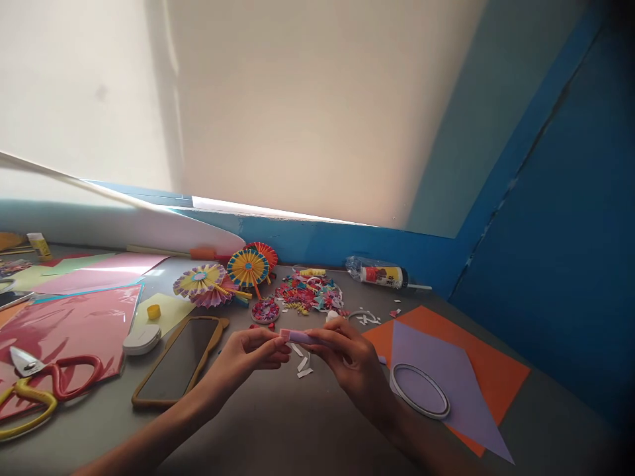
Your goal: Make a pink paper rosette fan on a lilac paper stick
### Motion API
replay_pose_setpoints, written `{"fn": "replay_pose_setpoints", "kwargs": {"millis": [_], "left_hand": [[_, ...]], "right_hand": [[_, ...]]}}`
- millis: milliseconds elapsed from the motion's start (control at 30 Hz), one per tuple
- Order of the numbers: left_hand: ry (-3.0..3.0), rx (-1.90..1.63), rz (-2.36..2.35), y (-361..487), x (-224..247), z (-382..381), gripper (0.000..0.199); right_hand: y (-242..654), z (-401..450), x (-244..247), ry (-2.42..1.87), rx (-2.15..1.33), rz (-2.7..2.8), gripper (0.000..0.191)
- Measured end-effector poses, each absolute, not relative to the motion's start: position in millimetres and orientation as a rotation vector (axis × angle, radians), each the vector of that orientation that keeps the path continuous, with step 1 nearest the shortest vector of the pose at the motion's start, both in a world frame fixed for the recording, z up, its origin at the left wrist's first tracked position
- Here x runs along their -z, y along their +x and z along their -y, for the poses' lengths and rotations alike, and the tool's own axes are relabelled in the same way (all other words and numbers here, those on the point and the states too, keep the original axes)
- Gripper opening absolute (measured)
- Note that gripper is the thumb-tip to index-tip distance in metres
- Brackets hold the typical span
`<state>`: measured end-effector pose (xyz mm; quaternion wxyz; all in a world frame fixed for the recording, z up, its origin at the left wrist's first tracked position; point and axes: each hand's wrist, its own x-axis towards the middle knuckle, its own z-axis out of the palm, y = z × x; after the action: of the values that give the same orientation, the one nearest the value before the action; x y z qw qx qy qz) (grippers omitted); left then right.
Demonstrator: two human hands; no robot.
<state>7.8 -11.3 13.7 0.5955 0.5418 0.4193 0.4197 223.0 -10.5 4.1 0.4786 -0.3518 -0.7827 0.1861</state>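
Observation:
Between my two hands is a small folded paper strip (299, 337), pink at its left end and lilac towards the right. The fingertips of my left hand (251, 357) pinch the pink end. My right hand (353, 354) grips the lilac end, and its fingers hide part of it. White paper scraps (303, 365) lie on the table just beneath. Beside my right hand, a lilac sheet (439, 350) overlaps an orange sheet (501, 367), with a roll of tape (421, 415) on top. A phone in a brown case (173, 363) lies left of my left hand.
Red-and-yellow-handled scissors (54, 380) rest over a red sheet pack (94, 324) at left. Folded paper rosettes (249, 268) and a pile of colourful paper scraps (312, 294) sit behind my hands. A glue bottle (384, 276) lies near the blue wall (307, 241).

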Motion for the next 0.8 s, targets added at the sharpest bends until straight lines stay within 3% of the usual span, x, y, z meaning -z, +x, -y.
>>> {"fn": "replay_pose_setpoints", "kwargs": {"millis": [800], "left_hand": [[1.219, -0.947, -0.92, 7.3, -7.4, 11.3, 0.038]], "right_hand": [[223.6, 12.1, -6.9, -0.951, -0.54, 1.842, 0.02]]}}
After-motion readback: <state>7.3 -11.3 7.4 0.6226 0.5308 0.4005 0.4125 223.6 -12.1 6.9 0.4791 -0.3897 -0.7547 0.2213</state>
